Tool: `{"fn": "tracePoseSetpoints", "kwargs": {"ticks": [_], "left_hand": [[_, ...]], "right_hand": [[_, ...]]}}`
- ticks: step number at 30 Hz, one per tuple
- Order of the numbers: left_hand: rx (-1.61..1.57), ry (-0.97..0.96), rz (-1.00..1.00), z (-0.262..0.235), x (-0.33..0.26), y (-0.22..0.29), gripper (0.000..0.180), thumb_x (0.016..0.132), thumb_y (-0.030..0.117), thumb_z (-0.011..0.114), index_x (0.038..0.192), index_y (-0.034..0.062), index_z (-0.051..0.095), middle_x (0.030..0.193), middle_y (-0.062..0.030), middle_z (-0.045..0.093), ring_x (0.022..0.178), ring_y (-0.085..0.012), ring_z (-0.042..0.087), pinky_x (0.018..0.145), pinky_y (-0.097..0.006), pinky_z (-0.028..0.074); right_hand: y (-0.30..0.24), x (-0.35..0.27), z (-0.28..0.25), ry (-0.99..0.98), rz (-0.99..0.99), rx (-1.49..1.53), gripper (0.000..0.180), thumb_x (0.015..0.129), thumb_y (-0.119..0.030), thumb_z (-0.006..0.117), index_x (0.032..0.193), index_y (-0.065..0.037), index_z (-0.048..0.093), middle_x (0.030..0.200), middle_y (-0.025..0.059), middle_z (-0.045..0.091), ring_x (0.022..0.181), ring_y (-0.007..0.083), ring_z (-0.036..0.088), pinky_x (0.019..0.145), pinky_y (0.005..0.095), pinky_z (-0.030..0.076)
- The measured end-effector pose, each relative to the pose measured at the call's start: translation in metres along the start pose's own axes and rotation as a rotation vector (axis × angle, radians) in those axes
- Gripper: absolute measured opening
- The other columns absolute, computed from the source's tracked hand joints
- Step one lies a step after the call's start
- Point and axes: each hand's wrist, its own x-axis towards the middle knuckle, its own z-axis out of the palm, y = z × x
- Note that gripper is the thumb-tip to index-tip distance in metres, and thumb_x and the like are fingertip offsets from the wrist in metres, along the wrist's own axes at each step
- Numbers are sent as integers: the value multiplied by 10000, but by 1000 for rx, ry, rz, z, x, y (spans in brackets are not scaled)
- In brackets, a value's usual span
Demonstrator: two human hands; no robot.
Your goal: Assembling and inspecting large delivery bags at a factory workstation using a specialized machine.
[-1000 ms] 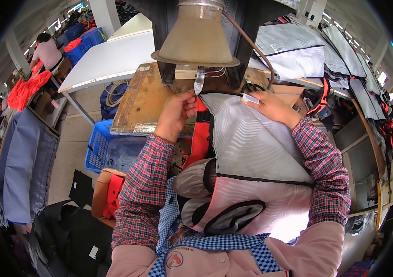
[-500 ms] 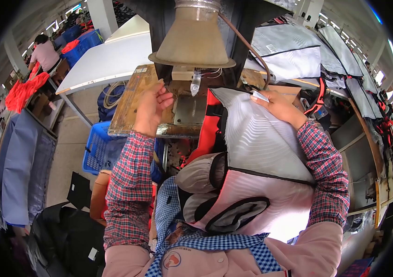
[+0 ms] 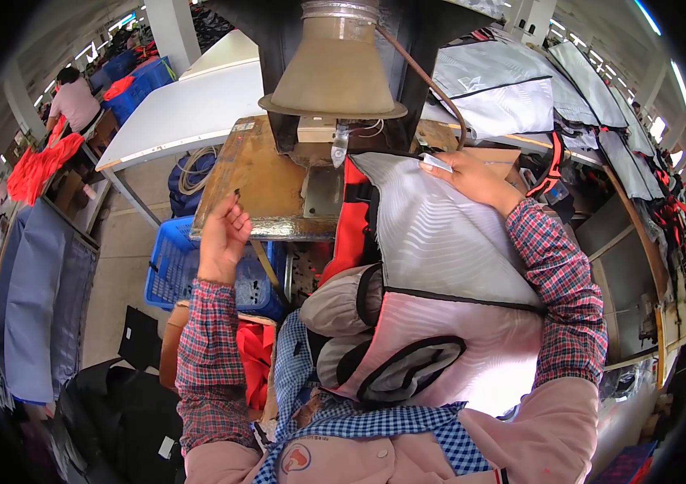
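My right hand (image 3: 476, 179) grips the upper edge of a silvery-grey and white fabric piece (image 3: 452, 226) with black binding. A small white tag (image 3: 437, 163) shows at its fingertips. The fabric hangs toward my lap, with a black-rimmed oval opening (image 3: 411, 373) and gathered grey pouches (image 3: 335, 305) on it. A red panel (image 3: 349, 230) runs along its left side. Away from the fabric, my left hand (image 3: 224, 238) is closed in a pinch by the wooden table's left front edge. A tiny dark piece (image 3: 237, 194) shows at its fingertips, too small to name.
Ahead stands a machine with a cone-shaped hood (image 3: 331, 77) above a metal plate (image 3: 324, 192) on a worn wooden table (image 3: 258, 173). Below left is a blue basket (image 3: 167, 266) with small dark bits. More grey panels (image 3: 512, 97) lie at right. A person (image 3: 77, 101) sits far left.
My left hand has moved left and down, away from the machine plate toward the blue basket. My right hand and the fabric have shifted slightly left.
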Motion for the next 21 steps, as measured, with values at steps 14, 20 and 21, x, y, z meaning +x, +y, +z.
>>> {"fn": "tracePoseSetpoints", "kwargs": {"ticks": [14,20,21], "left_hand": [[-73,315,-65,-126,-112,-45,120,915,219,644,839,138,600,704,51,560,618,-70,537,541,-170,469],[-108,303,-122,-147,-157,-75,102,899,181,664,834,133,600,711,48,562,632,-67,543,543,-176,478],[-120,277,-136,-142,-160,-80,100,892,169,672,834,132,600,712,47,562,633,-66,544,543,-178,481]], "right_hand": [[-63,-179,-110,304,348,-132,517,966,-448,530,990,58,634,775,214,628,686,233,561,698,357,473],[-104,-349,-223,805,571,-387,485,1003,-410,465,1094,29,650,943,97,670,853,138,584,827,280,443],[-111,-390,-252,881,611,-469,501,1004,-419,447,1180,8,640,1018,145,688,921,172,623,886,301,443]]}}
